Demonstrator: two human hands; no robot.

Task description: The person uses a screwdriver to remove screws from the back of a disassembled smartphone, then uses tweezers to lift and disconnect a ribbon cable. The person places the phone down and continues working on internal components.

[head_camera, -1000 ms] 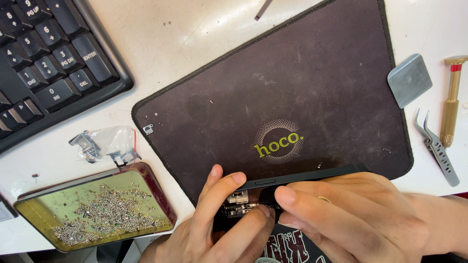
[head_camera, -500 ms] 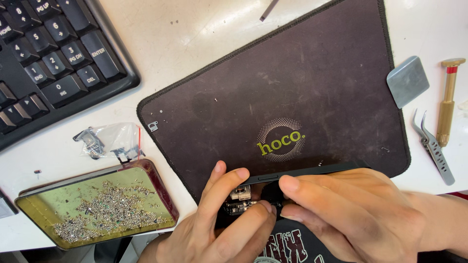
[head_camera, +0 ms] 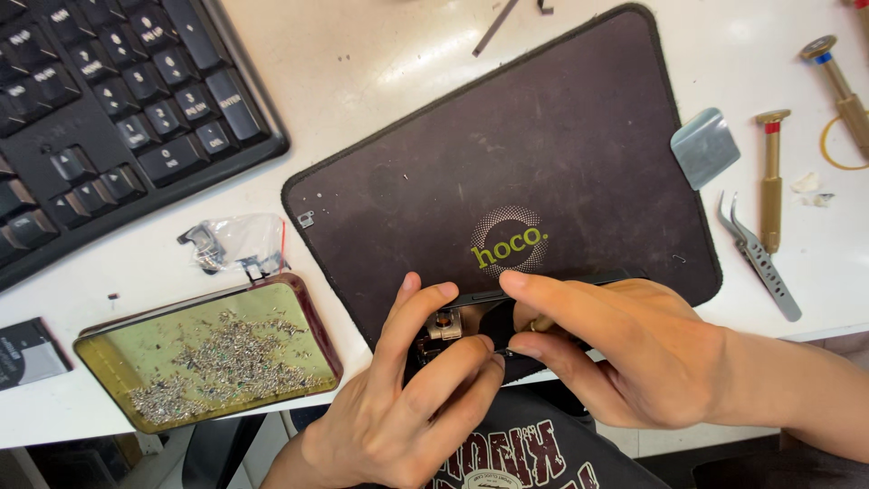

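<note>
A white table (head_camera: 380,81) filled the view, and most of its middle was taken by a dark work mat (head_camera: 507,172) lying at a slant, its lower edge reaching the near edge of the table. At the upper left sat a black keyboard (head_camera: 118,118), well apart from the hands. Near the front left edge lay a shallow rectangular tray (head_camera: 208,358) with a greenish floor, scattered with a heap of tiny silvery screws. Between tray and keyboard was a small clear plastic bag (head_camera: 237,243) with a few small parts inside. Off the right side of the mat lay a small grey pry card (head_camera: 704,147), a brass-coloured screwdriver with a red band (head_camera: 771,181), another with a blue band (head_camera: 837,86) further right, and a pair of bent metal tweezers (head_camera: 759,255). At the mat's near edge the person gripped a small dark phone-like device (head_camera: 471,321) between both hands, held just over the mat's lower border. The left hand (head_camera: 407,398) was curled round its left end, thumb and fingers closed on it, beside an exposed metal part. The right hand (head_camera: 625,349) was closed over its right side, forefinger stretched along the top edge, with something small and brass-coloured pinched beneath; what it was I could not tell.
</note>
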